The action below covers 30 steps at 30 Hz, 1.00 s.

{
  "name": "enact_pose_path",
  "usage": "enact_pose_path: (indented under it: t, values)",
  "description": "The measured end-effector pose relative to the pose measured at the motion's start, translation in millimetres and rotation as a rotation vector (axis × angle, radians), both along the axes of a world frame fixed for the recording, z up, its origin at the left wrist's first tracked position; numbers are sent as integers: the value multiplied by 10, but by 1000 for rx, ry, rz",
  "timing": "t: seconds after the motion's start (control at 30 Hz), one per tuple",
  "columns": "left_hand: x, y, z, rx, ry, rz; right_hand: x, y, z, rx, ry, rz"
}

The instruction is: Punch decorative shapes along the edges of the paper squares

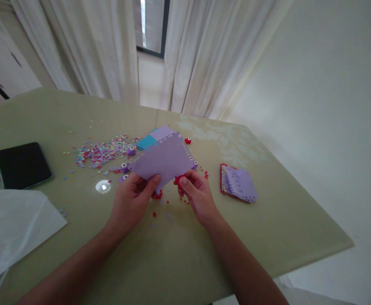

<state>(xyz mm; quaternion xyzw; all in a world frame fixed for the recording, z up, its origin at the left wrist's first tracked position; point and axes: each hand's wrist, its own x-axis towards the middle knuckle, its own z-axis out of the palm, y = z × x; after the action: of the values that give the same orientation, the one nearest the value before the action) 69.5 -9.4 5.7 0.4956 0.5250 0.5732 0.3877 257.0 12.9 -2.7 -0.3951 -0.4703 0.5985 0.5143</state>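
Between its thumb and fingers my left hand (pixel 134 197) pinches the lower left edge of a purple sheet of card (pixel 161 159). Small punched cutouts run along the card's upper edges. My right hand (pixel 196 192) is closed on a small red craft punch (pixel 179 181) at the card's lower right edge. Another red punch (pixel 156 195) lies below the card, partly hidden. Purple punches (pixel 125 167) with eye-like tops sit left of the card, and one more red punch (pixel 188 140) stands behind it.
Confetti (pixel 106 150) is heaped at the back left. Purple and blue sheets (pixel 150 139) lie behind the card. A stack of punched cards (pixel 239 184) rests at right. A black tablet (pixel 23 165), a white bag (pixel 17 224) and a shiny round disc (pixel 103 186) are at left.
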Motion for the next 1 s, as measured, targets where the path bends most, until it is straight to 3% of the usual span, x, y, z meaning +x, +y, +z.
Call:
enact_pose_path:
  t: [0.1,0.33,0.63,1.0]
  values:
    - [-7,7,-7,5,-4,-8,-13,0,-19,-11,-18,26]
    - [-15,16,-5,5,16,-16,-7,-4,5,-1,14,-65]
    - [-5,0,55,31,4,-11,-46,-9,-19,-19,36,1]
    - [-26,11,-38,18,27,-12,-58,-35,-16,-76,70,64]
